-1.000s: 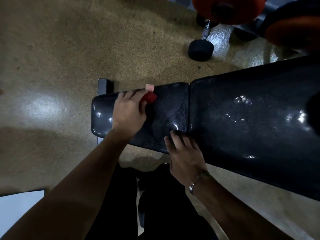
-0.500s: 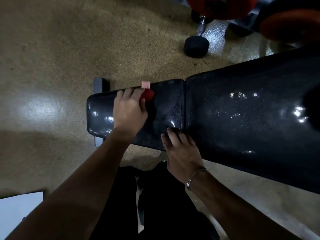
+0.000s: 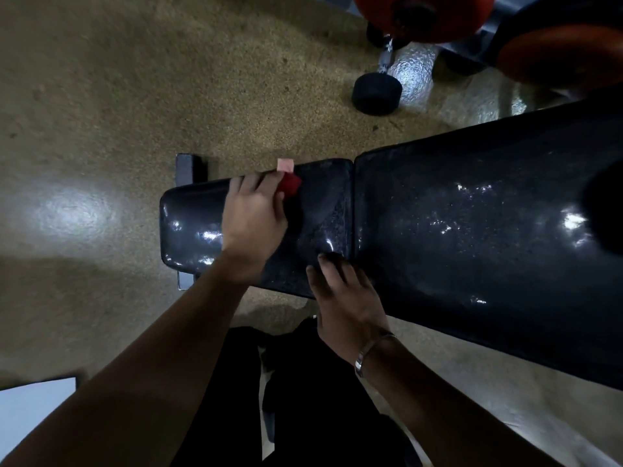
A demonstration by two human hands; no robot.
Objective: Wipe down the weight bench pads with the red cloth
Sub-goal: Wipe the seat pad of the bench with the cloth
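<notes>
- Two pads made up the weight bench: the short seat pad [image 3: 256, 224] and the long back pad [image 3: 472, 237], meeting at a seam.
- The left hand [image 3: 254, 214] pressed flat on the red cloth [image 3: 289, 185] at the seat pad's far edge — fingers together, only a corner of cloth showing.
- The right hand [image 3: 344, 291] lay open at the near edge by the seam, bracing.
- Risk, as I judged it: the cloth could slide off the far edge — pressure sat right at the lip.
- The seam could be skipped, leaving grime.
</notes>
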